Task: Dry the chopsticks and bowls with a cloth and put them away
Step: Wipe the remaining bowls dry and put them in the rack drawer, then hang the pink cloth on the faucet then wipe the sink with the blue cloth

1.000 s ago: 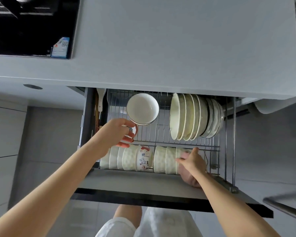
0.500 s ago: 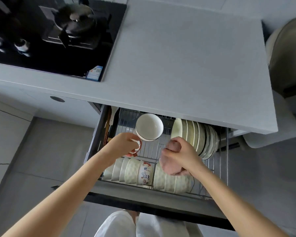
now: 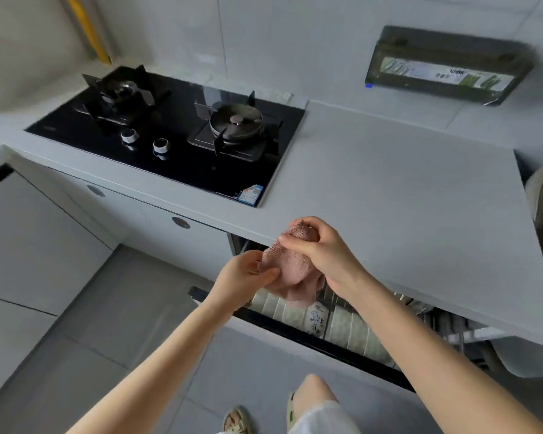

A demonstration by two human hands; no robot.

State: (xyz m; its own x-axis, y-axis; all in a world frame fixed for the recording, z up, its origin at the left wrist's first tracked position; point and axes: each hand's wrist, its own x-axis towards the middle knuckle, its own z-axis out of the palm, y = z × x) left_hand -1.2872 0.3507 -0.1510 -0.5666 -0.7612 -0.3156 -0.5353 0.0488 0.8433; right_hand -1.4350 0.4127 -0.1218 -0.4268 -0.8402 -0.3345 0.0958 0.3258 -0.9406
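pink cloth (image 3: 290, 270) is pinched by the left hand (image 3: 245, 277) and gripped by the right hand (image 3: 323, 252), above the open drawer (image 3: 326, 350). bowls (image 3: 348, 327) are lined up inside, so most seems done. no chopsticks are seen.

A pink terry cloth (image 3: 290, 270) hangs bunched just above the open drawer (image 3: 295, 335), pinched by the left hand (image 3: 245, 277) and right hand (image 3: 323, 249). White bowls (image 3: 351, 332) stand on edge in a row inside the drawer, one of them cartoon-printed.
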